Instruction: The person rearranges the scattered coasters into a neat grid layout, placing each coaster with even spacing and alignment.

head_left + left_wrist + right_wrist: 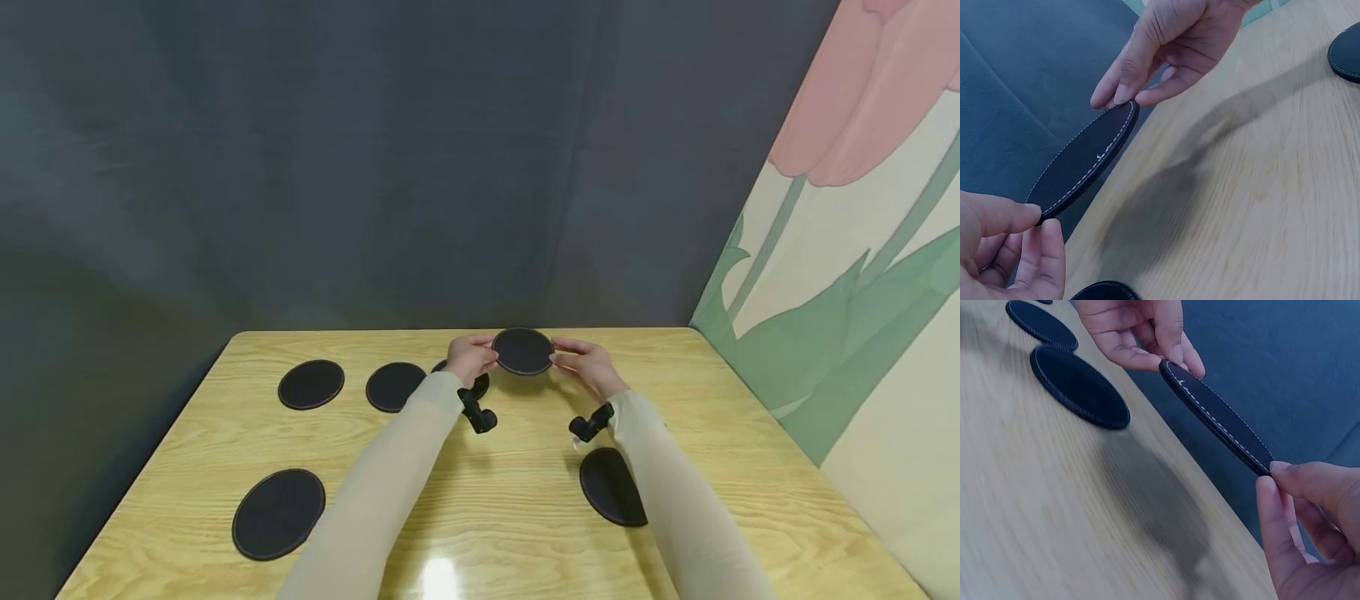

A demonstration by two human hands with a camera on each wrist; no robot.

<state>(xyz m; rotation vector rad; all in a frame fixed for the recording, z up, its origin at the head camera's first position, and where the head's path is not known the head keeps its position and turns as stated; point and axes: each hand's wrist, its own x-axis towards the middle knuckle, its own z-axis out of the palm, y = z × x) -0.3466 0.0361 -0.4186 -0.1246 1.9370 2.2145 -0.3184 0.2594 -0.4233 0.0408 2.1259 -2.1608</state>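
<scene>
A round black coaster (523, 351) with pale edge stitching is held above the far part of the table, its shadow falling on the wood. My left hand (470, 360) pinches its left edge between thumb and fingers. On the opposite edge, my right hand (587, 367) pinches it the same way. Both wrist views show the raised coaster (1082, 162) nearly edge-on, with a loose white thread along the stitching. Just below my left hand lies another coaster (481, 386), partly covered by that hand.
More black coasters lie flat: one at back left (311, 384), a second beside it (395, 387), a third at front left (278, 514). Under my right forearm is a partly hidden coaster (611, 487). A dark curtain (420, 167) hangs behind the wooden table (510, 517); a flower-painted wall stands right.
</scene>
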